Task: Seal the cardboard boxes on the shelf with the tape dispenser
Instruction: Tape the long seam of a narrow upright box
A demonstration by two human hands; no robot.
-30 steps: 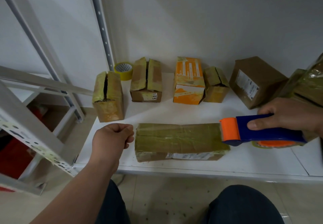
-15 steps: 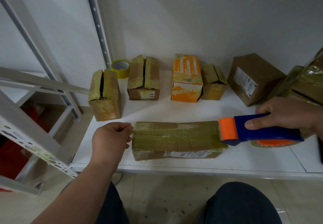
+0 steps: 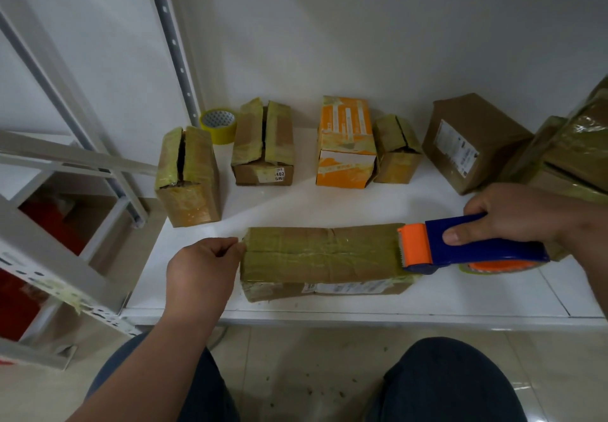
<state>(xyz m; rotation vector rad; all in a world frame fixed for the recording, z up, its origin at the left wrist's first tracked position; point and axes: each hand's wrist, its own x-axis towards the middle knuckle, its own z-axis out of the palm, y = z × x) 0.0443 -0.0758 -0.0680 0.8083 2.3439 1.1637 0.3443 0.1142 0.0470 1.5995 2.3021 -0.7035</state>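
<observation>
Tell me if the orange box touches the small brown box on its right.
Touching. In the head view, the orange box and the small brown box press side to side, no shelf visible between them.

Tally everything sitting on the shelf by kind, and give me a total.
Brown cardboard boxes: 6, namely the long box at the front, the split-top box, the box marked 402, a small box, a labelled box and a box at the right edge.
Orange box: 1
Yellow tape roll: 1
Tape dispenser, gripped by the right hand: 1
Total: 9
</observation>
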